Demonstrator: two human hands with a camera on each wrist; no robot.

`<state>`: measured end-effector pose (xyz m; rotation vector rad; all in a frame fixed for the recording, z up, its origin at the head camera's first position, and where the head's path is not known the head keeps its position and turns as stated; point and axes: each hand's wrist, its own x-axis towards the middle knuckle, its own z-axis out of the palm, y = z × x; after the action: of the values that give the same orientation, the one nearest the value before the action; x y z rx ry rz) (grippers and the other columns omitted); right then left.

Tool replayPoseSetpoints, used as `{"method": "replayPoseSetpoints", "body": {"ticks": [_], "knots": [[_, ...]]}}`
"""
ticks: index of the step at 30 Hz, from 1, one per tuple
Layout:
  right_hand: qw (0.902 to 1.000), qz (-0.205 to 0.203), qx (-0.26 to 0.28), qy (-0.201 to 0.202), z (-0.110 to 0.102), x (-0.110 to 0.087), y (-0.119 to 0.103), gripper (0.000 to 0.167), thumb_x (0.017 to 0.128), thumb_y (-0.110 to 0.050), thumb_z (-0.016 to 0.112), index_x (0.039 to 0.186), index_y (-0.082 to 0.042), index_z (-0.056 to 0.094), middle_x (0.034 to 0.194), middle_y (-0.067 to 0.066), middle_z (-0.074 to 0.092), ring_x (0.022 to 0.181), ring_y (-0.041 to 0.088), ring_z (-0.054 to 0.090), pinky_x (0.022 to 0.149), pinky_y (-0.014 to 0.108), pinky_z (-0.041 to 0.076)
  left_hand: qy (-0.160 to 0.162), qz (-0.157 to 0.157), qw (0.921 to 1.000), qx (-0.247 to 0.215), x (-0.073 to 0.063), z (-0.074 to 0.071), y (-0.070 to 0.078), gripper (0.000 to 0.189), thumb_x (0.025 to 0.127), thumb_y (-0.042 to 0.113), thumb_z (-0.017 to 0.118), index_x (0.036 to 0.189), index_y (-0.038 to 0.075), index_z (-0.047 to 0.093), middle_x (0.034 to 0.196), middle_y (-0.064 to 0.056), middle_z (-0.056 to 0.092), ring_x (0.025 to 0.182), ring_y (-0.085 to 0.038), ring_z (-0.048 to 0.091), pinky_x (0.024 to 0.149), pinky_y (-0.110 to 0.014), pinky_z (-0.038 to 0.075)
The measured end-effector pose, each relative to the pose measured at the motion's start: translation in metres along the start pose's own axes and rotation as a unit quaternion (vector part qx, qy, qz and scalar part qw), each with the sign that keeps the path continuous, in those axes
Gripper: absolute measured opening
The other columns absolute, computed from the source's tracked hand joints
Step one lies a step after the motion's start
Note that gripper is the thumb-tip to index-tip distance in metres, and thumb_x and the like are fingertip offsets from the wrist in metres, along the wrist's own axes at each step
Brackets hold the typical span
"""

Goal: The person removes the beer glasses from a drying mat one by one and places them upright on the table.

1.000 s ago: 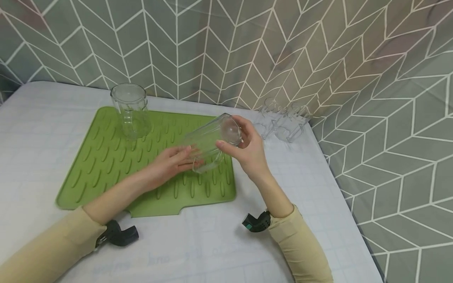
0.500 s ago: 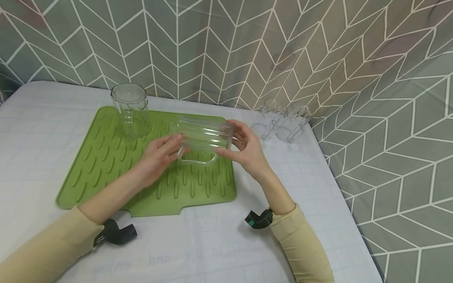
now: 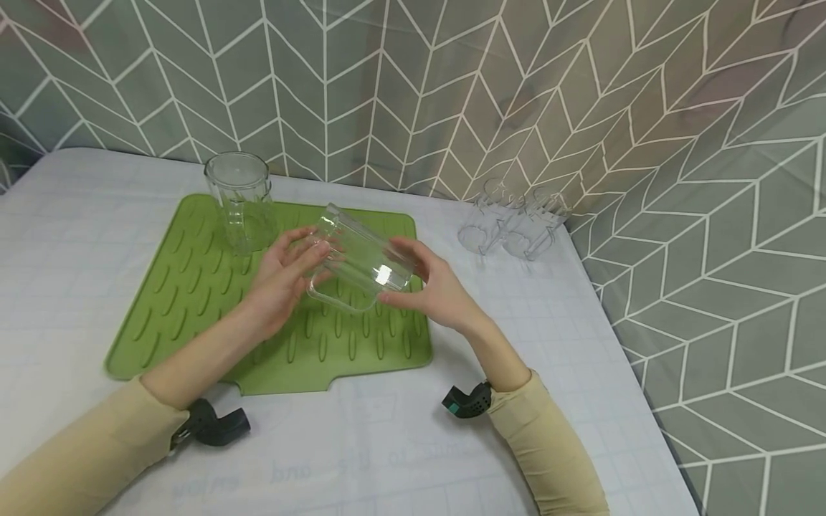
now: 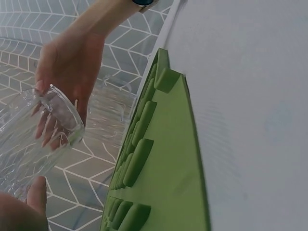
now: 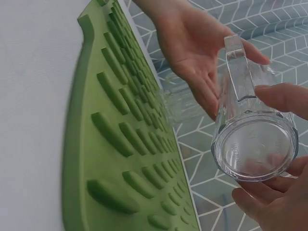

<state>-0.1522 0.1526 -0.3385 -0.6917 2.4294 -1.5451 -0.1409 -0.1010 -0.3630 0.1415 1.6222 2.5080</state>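
Observation:
A clear glass mug (image 3: 364, 251) is held tilted above the green mat, its rim end up to the left and its base down to the right. My left hand (image 3: 274, 287) holds it by the rim end, with the thumb on the near side. At the base end my right hand (image 3: 439, 287) grips it between thumb and fingers. The handle points down toward me in the head view. In the right wrist view the round mug base (image 5: 257, 148) faces the camera, with the right thumb near the handle. Behind the glass, some fingers show only blurred.
Another glass mug (image 3: 239, 204) stands upright on the mat's back left. The green ribbed drying mat (image 3: 284, 376) lies on a white-covered table (image 3: 400, 459). Two clear glass mugs (image 3: 532, 229) stand at the back right, near the patterned curtain (image 3: 387, 93).
The mug has turned from base-up-right, through level, to base-down-right, and shifted left. My left hand moved slightly up and left, the right hand slightly down. The standing mugs have stayed put.

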Motion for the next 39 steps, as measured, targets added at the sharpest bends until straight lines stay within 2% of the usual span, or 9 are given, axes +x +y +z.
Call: {"method": "replayPoseSetpoints", "body": {"ticks": [5,10,13,16,23,25,29,34,39], "knots": [[0.9999,-0.008,-0.008,0.004,0.007,0.000,0.001,0.077,0.084,-0.021,0.080,0.150,-0.011,0.042,0.149,0.002,0.049,0.138,0.017,0.045,0.121,0.037,0.036,0.008,0.017,0.9968,0.078,-0.005,0.004,0.000,0.053,0.097,0.016,0.067,0.141,0.011,0.039,0.134,-0.001,0.058,0.109,-0.008,0.063,0.096,-0.018,0.056],[0.9997,-0.012,-0.021,0.003,0.016,-0.002,-0.004,0.078,0.085,-0.023,0.079,0.151,-0.011,0.039,0.152,0.003,0.045,0.144,0.018,0.039,0.124,0.038,0.032,-0.013,0.069,0.9832,0.168,-0.009,0.011,-0.005,0.057,0.093,0.013,0.072,0.140,0.013,0.041,0.140,-0.004,0.060,0.122,-0.016,0.059,0.099,-0.020,0.055],[0.9994,-0.024,-0.020,0.011,0.021,-0.002,-0.007,0.080,0.084,-0.021,0.081,0.152,-0.010,0.038,0.151,0.003,0.046,0.143,0.017,0.039,0.124,0.036,0.033,-0.014,0.094,0.9753,0.199,-0.012,0.014,-0.006,0.061,0.090,0.014,0.075,0.141,0.013,0.041,0.141,-0.005,0.060,0.125,-0.019,0.058,0.102,-0.023,0.054],[0.9989,-0.040,-0.016,0.020,0.026,-0.001,-0.008,0.081,0.082,-0.018,0.082,0.151,-0.010,0.040,0.148,0.003,0.050,0.141,0.015,0.043,0.122,0.035,0.035,-0.010,0.102,0.9716,0.213,-0.014,0.017,-0.005,0.066,0.088,0.015,0.078,0.142,0.011,0.041,0.141,-0.006,0.060,0.124,-0.019,0.059,0.102,-0.024,0.054],[0.9983,-0.046,-0.008,0.036,0.032,-0.001,-0.006,0.076,0.080,-0.019,0.083,0.146,-0.016,0.045,0.140,0.002,0.056,0.136,0.013,0.048,0.121,0.032,0.037,-0.023,0.096,0.9721,0.212,-0.016,0.019,-0.005,0.070,0.087,0.009,0.078,0.146,0.009,0.040,0.143,-0.007,0.057,0.125,-0.018,0.057,0.100,-0.022,0.055],[0.9982,-0.048,0.006,0.035,0.031,-0.001,-0.004,0.072,0.080,-0.018,0.082,0.144,-0.016,0.047,0.140,0.003,0.057,0.137,0.012,0.047,0.123,0.033,0.034,-0.031,0.101,0.9724,0.208,-0.016,0.018,-0.004,0.067,0.089,0.008,0.075,0.146,0.008,0.040,0.144,-0.008,0.056,0.126,-0.021,0.056,0.104,-0.025,0.053],[0.9975,-0.052,0.033,0.035,0.027,0.000,-0.001,0.068,0.081,-0.022,0.082,0.140,-0.014,0.050,0.138,0.005,0.058,0.133,0.011,0.049,0.122,0.038,0.034,-0.042,0.119,0.9763,0.176,-0.014,0.017,-0.003,0.057,0.096,0.008,0.067,0.146,0.003,0.041,0.145,-0.013,0.055,0.127,-0.021,0.056,0.106,-0.026,0.052],[0.9951,-0.066,0.062,0.038,0.022,0.001,0.003,0.068,0.082,-0.019,0.082,0.140,-0.007,0.049,0.138,0.011,0.058,0.129,0.014,0.052,0.116,0.042,0.041,-0.037,0.115,0.9865,0.111,-0.013,0.015,-0.001,0.048,0.100,0.011,0.061,0.142,-0.003,0.043,0.138,-0.008,0.060,0.123,-0.016,0.059,0.103,-0.028,0.054],[0.9934,-0.066,0.077,0.053,0.018,0.001,0.003,0.066,0.080,-0.011,0.082,0.139,-0.009,0.050,0.138,0.010,0.059,0.129,0.015,0.053,0.116,0.041,0.042,-0.020,0.110,0.9892,0.095,-0.011,0.010,0.003,0.047,0.101,0.014,0.060,0.140,-0.006,0.044,0.133,-0.006,0.062,0.118,-0.015,0.063,0.102,-0.032,0.055]]}}
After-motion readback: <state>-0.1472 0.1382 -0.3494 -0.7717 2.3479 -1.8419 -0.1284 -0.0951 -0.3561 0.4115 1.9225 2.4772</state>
